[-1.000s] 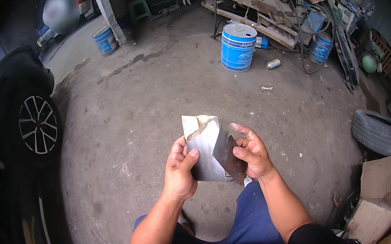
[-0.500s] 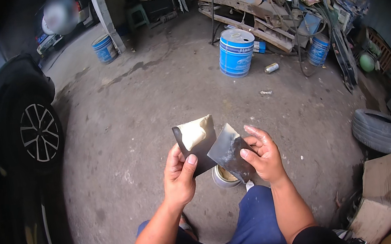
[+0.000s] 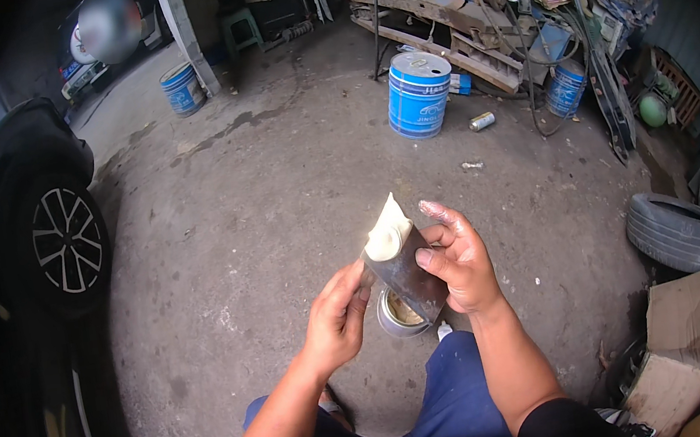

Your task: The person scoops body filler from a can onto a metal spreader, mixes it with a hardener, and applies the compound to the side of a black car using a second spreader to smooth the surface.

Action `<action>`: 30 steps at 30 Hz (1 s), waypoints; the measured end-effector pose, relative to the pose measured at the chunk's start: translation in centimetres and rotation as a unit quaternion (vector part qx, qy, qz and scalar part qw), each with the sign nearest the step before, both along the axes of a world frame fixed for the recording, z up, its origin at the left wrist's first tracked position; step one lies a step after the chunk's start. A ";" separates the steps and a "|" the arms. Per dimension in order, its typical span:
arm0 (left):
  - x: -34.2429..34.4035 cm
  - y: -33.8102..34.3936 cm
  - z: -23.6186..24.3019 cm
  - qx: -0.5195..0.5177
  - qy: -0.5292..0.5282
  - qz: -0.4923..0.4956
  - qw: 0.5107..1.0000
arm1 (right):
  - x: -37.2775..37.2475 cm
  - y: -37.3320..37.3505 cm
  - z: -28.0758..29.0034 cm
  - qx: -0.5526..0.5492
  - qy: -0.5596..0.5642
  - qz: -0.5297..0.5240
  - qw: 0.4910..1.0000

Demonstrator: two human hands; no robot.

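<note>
Spreader in right hand partly hides tin; left hand: hold unclear

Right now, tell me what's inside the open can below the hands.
Beige material shows inside the can. The dark plate in the right hand covers part; the contents there are hidden.

The bulk of the cream paste now sits on the upper end of the dark plate in my right hand. Half a second ago the thin plate in my left hand bore it; that hand has since come inward and rolled, leaving its plate nearly edge-on. Below, I see the open tin, mostly hidden a second ago.
</note>
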State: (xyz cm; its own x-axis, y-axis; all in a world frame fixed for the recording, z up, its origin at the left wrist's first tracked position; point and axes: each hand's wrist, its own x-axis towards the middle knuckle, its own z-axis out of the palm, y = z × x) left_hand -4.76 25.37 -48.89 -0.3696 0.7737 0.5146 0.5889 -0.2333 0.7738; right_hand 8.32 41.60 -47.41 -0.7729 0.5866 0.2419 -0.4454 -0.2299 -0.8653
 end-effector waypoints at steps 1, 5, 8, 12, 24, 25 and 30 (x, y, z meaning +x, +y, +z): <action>-0.3 -0.1 0.0 -0.012 0.035 -0.012 0.999 | -0.1 0.4 0.8 -0.008 0.022 0.002 1.000; -2.1 -0.5 -0.8 -0.090 -0.141 -0.005 0.986 | 1.1 1.8 4.3 0.130 0.070 -0.046 0.988; -3.6 -0.9 0.2 -0.106 -0.392 -0.093 0.909 | 2.0 2.2 4.6 0.384 0.083 -0.112 0.913; -4.2 -1.6 -0.8 -0.018 -0.480 -0.186 0.857 | 2.1 -0.1 5.3 0.534 0.078 -0.033 0.841; -4.1 -1.3 -1.1 -0.061 -0.461 -0.171 0.869 | 2.4 -0.1 6.3 0.551 0.127 -0.088 0.820; -4.1 -1.1 -1.1 -0.045 -0.474 -0.214 0.853 | 2.3 -0.3 6.2 0.552 0.122 -0.072 0.822; -3.7 -1.0 -1.0 -0.021 -0.465 -0.213 0.859 | 2.2 0.6 3.8 0.545 0.094 -0.036 0.832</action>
State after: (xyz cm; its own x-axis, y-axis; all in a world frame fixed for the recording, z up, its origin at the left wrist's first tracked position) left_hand -8.42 24.39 -49.85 -0.2836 0.9517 0.1181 -0.4201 -0.2339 0.8768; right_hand 10.55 42.18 -43.64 -0.6329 -0.0182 0.7740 -0.5754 0.6799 -0.4546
